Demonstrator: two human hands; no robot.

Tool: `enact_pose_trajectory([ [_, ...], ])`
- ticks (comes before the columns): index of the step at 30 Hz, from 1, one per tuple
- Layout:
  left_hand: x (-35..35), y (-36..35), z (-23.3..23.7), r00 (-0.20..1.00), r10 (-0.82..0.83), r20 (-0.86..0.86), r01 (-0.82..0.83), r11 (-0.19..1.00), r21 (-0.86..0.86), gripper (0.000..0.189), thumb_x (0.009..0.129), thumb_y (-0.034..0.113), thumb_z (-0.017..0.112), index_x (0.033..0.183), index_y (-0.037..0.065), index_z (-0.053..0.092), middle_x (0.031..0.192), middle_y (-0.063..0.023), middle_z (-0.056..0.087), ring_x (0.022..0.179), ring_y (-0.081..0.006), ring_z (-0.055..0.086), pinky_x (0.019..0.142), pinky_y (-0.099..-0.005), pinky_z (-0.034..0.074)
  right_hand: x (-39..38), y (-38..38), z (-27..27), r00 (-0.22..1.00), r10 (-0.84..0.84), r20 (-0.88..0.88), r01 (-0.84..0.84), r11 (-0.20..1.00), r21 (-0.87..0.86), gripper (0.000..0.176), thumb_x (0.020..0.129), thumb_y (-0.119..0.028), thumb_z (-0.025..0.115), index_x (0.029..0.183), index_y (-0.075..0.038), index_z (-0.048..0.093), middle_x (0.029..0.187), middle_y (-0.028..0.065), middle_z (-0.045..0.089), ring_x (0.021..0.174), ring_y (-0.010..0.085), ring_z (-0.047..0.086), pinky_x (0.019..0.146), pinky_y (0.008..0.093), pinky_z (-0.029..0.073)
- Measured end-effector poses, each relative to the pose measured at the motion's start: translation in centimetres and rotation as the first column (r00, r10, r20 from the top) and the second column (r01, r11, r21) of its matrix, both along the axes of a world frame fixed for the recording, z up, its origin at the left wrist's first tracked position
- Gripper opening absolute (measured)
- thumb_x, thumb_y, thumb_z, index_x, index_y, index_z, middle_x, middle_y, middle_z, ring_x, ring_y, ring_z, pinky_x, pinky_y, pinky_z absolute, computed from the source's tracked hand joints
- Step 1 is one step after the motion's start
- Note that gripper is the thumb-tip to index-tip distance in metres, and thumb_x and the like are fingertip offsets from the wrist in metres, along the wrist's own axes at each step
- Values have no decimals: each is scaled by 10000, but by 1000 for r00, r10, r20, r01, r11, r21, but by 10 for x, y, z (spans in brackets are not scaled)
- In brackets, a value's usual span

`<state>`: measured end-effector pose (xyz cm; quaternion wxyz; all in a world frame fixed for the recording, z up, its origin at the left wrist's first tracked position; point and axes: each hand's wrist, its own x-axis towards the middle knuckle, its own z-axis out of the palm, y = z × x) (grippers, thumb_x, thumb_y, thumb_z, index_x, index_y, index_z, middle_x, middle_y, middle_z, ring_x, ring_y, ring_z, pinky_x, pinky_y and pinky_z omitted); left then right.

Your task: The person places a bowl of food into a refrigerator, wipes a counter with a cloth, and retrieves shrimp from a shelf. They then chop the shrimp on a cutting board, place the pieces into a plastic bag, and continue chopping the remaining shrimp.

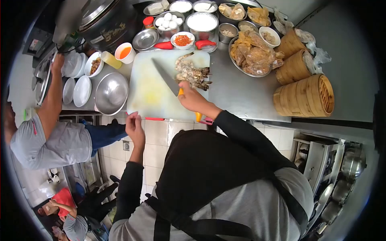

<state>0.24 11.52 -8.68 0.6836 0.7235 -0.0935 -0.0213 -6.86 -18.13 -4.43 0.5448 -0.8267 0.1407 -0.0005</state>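
Observation:
My right hand (194, 97) is wrapped round the yellow handle of a kitchen knife (164, 75). Its broad blade points away and to the left over a white cutting board (144, 64). Just beyond the knuckles lies a pile of raw shrimp (193, 72), with dark tails on the right. My left hand (135, 127) hovers by the near left corner of the board, fingers loosely bent and holding nothing I can see. A steel mixing bowl (111, 93) stands left of the board. Yellowish stains mark the board's middle.
Behind the board, a tray carries eggs (168, 21), red peppers (164, 45) and bowls of white powder (202, 22). Bamboo steamers (299, 95) and a bowl of bagged food (253, 52) stand right. A co-worker (52, 136) reaches across at left, beside white bowls (82, 91).

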Motion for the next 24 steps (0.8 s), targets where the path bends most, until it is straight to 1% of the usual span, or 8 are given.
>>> enact_pose_trajectory([
  [3,19,-53,-14,957,-250,145,192,925,328,178,980,36,610,1152,15,649,1075,-64,678,982,-146,636,884,-280,503,-49,-33,20,992,-67,103,66,998,11,470,942,-174,599,1330,3,401,981,277,665,928,442,672,820,479,520],
  [5,28,-117,4,815,-486,315,292,815,501,318,872,-23,642,1185,25,663,1160,-146,660,1094,-301,643,949,-379,510,-83,-59,32,980,-126,156,138,988,-67,470,953,-216,653,1326,-24,442,898,210,671,831,370,686,750,424,532],
  [7,30,-176,20,686,-580,439,287,770,570,426,810,18,680,1233,52,650,1225,-146,638,1193,-351,582,1044,-449,444,-114,-88,9,969,-213,126,208,977,55,408,954,-215,679,1265,-21,499,843,177,657,761,330,672,703,399,527],
  [10,41,-208,24,578,-711,400,225,610,760,460,793,79,681,1252,97,650,1237,-115,631,1221,-321,557,1079,-464,396,-148,-118,3,951,-284,124,286,958,5,347,958,-198,675,1220,-16,538,853,180,654,756,317,663,709,391,524],
  [12,50,-208,22,495,-845,203,136,306,942,464,801,113,677,1263,146,655,1207,-97,630,1178,-316,562,1069,-454,398,-164,-128,1,941,-327,83,332,942,-52,354,959,-197,675,1225,-12,533,858,189,656,761,327,667,710,390,524],
  [16,47,-168,33,370,-923,106,158,175,972,444,807,104,654,1247,164,664,1154,-90,629,1126,-307,572,1051,-440,403,-187,-129,-4,942,-330,60,332,943,-26,359,954,-187,678,1226,-5,530,860,196,654,767,337,667,709,388,522],
  [22,25,-165,47,459,-860,224,244,365,899,493,833,211,738,1306,124,625,1208,-142,621,1137,-344,572,1048,-439,416,-207,-128,-21,953,-296,66,299,953,-42,371,945,-172,689,1233,-2,529,871,206,659,776,344,667,712,381,522],
  [24,42,-195,11,697,-620,361,248,681,689,555,849,278,770,1337,84,591,1233,-180,625,1175,-382,563,1034,-466,434,-205,-130,-28,963,-266,41,266,964,-8,359,948,-169,685,1234,-12,535,870,204,659,772,342,666,715,381,522],
])
